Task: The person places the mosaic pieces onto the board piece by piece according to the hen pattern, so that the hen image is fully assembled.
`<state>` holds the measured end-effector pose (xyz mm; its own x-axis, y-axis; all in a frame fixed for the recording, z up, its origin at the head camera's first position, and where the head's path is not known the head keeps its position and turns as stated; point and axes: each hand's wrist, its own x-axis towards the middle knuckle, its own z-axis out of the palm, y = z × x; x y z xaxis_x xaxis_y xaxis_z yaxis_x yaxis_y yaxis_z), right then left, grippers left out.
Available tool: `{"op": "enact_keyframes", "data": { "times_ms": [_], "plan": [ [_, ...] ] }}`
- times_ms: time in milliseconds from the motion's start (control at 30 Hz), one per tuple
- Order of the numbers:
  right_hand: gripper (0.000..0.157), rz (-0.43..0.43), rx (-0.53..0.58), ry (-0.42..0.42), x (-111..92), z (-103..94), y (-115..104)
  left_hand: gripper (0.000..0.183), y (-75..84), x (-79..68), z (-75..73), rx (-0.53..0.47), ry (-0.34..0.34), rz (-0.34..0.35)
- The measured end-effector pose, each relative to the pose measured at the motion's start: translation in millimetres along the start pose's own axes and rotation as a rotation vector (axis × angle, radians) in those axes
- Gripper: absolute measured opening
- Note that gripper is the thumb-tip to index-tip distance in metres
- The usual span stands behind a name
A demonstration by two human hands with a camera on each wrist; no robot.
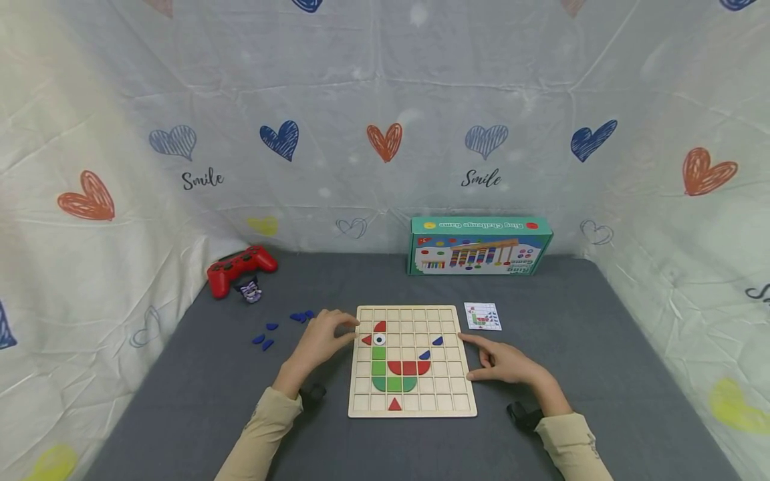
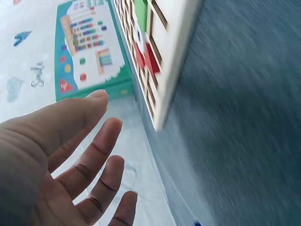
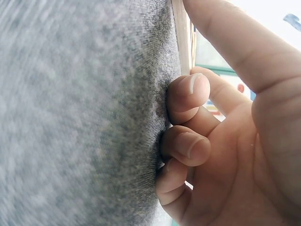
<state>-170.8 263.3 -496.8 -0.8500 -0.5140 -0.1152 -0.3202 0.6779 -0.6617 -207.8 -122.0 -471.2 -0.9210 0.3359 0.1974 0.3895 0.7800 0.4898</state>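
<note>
Right-wrist view: wooden board [image 1: 446, 385] a mere sliver. Left hand [image 1: 320, 339] at its left edge, fingers parted; right hand [image 1: 510, 364] at its right edge, thumb and forefinger extended against it. Both empty.

Room to pass lies between board [image 1: 440, 369] and box [image 1: 480, 247]; leftward, blue pieces [image 1: 259, 339] stand in the way.

Head view: soft, fairly even light; curtain [image 1: 331, 87] paler at far left and right, greyer at upper centre, faint glare spots there. Left wrist view: tablecloth [image 2: 254, 141] at right smeared by blur, dusky shadow across it; board [image 2: 173, 66] edge soft; my left hand [image 2: 51, 193] crisper. Right wrist view: cloth blurred at far left; upper right washed-out white; my right hand [image 3: 235, 141] fairly sharp.
</note>
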Motion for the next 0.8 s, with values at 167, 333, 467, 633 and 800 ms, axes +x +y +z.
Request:
{"op": "enact_keyframes", "data": {
  "times_ms": [167,333,467,633,800],
  "plan": [
    [0.076,-0.013,0.014,-0.004,0,0.1,1,0.019,-15.9,-10.3,-10.5,0.036,0.018,-0.029],
    [0.077,-0.018,0.016,-0.009,0,-0.3,0,0.020,-33.6,-21.5,-20.4,0.068,0.032,-0.052],
    [0.077,-0.016,0.018,-0.009,0,-0.8,-1,0.019,-51.0,-29.8,-28.2,0.071,0.050,-0.058],
    [0.077,-0.012,0.004,-0.007,0,-0.5,-1,0.019,-72.0,-42.1,-39.2,0.083,0.058,-0.093],
    [0.077,-0.009,0.001,-0.004,0,-0.2,0,0.019,-87.3,-54.6,-54.4,0.079,0.060,-0.135]
  ]
}}
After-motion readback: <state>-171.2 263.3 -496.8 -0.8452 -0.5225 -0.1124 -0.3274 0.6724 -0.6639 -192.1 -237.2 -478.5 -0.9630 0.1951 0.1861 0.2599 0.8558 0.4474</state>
